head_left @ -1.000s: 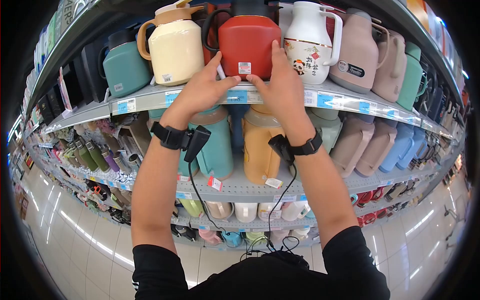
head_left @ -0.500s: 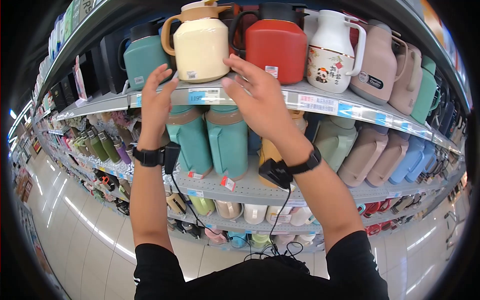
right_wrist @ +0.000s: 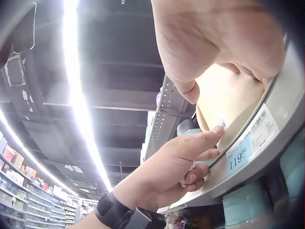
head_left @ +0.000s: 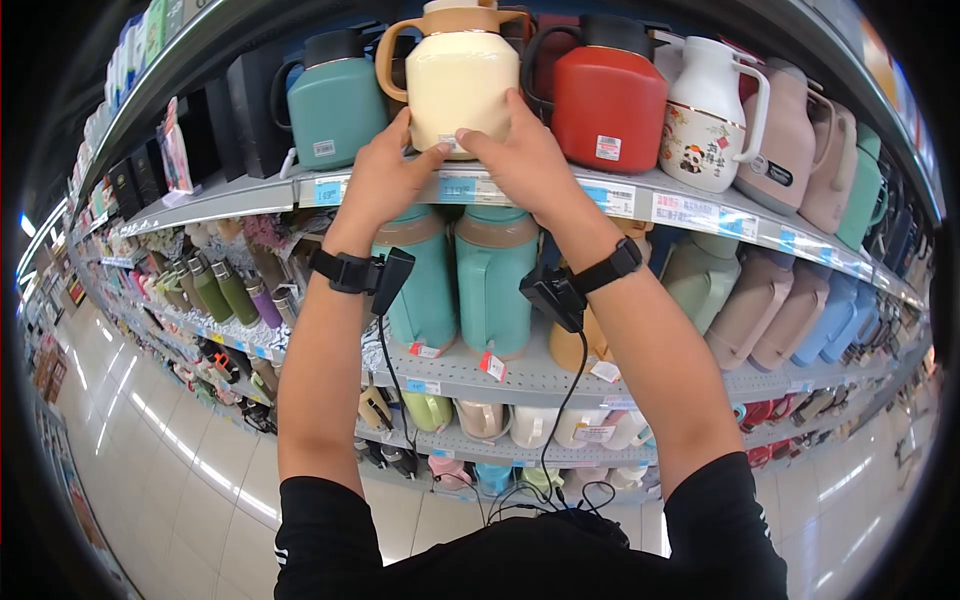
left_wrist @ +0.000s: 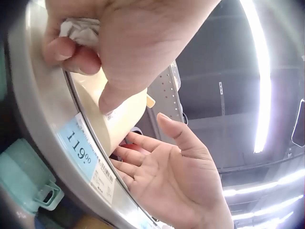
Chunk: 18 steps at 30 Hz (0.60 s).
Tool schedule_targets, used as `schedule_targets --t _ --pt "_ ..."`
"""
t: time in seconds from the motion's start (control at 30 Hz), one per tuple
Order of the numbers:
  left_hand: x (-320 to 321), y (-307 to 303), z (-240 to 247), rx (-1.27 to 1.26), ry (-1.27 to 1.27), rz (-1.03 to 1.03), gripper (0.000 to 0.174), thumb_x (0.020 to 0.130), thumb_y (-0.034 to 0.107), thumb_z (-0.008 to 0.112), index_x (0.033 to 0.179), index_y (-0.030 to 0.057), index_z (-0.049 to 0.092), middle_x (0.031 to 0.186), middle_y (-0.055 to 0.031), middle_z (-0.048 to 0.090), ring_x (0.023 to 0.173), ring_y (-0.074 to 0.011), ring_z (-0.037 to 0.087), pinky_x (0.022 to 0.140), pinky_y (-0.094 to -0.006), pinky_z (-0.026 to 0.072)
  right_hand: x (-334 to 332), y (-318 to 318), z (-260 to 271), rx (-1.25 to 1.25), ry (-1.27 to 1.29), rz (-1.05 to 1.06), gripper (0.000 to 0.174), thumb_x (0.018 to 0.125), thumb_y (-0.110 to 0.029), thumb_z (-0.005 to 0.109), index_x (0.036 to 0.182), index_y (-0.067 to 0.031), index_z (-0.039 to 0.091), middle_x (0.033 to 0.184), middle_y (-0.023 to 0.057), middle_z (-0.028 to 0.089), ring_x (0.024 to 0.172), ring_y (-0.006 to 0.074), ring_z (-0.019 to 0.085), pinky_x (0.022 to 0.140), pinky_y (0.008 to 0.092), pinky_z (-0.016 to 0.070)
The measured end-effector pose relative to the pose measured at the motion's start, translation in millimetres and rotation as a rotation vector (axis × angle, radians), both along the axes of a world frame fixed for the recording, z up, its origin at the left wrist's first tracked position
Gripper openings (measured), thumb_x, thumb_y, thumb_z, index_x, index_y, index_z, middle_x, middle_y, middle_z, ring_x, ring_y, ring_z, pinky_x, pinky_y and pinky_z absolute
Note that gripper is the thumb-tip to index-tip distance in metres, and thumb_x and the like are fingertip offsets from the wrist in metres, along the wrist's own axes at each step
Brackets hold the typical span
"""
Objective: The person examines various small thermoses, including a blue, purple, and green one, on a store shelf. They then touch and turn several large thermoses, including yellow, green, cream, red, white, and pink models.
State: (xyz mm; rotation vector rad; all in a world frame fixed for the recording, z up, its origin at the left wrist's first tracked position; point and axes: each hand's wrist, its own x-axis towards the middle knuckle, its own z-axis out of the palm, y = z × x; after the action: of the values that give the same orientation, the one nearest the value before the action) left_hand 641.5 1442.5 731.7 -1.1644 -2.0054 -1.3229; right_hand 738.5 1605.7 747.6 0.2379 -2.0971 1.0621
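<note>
A cream jug with a tan lid and handle stands upright on the upper shelf. My left hand is at its lower left, thumb on the label area; its other fingers curl round a crumpled white tissue, also visible in the right wrist view. At the jug's lower right is my right hand, its thumb against the front and its fingers extended along the side. In the left wrist view the right palm shows, holding nothing.
A green jug stands left of the cream one; a red jug and a white panda-print jug stand to its right. Teal flasks fill part of the shelf below. Price tags line the shelf edge.
Both hands have left the red jug's front and come to the cream jug, passing through a moment apart in the air. The shelf has shifted rightward in the head view.
</note>
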Motion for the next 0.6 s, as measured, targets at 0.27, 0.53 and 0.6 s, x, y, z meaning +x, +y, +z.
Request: schedule_targets --t 0.27,0.53,0.6 --pt "-15 3 -3 -0.024 0.216 0.065 0.051 0.09 0.028 0.07 0.13 0.0009 0.054 0.112 -0.0237 0.069 0.105 -0.0384 0.068 0.083 -0.041 0.0534 -38 6 -19 0.115 0.196 -0.121 0.077 0.081 -0.032 0.072 0.132 0.0148 0.04 0.125 0.0347 0.055 0.117 0.0427 0.059 0.098 0.042 0.0479" --pt "-15 -8 -25 0.236 0.226 0.149 0.042 0.096 0.023 0.065 0.129 -0.0024 0.061 0.122 -0.0161 0.068 0.111 -0.021 0.064 0.097 -0.032 0.0473 50 12 -38 0.229 0.351 -0.076 0.04 0.082 -0.024 0.071 0.104 0.0089 0.065 0.096 0.0276 0.068 0.092 0.0438 0.066 0.084 0.044 0.0532" --pt "3 -9 -30 0.382 0.124 0.0 0.032 0.099 0.018 0.061 0.125 -0.0013 0.064 0.119 -0.0138 0.068 0.11 -0.0184 0.063 0.097 -0.0304 0.0466 92 31 -43 0.224 0.302 -0.106 0.034 0.083 -0.023 0.071 0.098 0.0081 0.068 0.089 0.0246 0.07 0.086 0.0403 0.069 0.08 0.0423 0.0549"
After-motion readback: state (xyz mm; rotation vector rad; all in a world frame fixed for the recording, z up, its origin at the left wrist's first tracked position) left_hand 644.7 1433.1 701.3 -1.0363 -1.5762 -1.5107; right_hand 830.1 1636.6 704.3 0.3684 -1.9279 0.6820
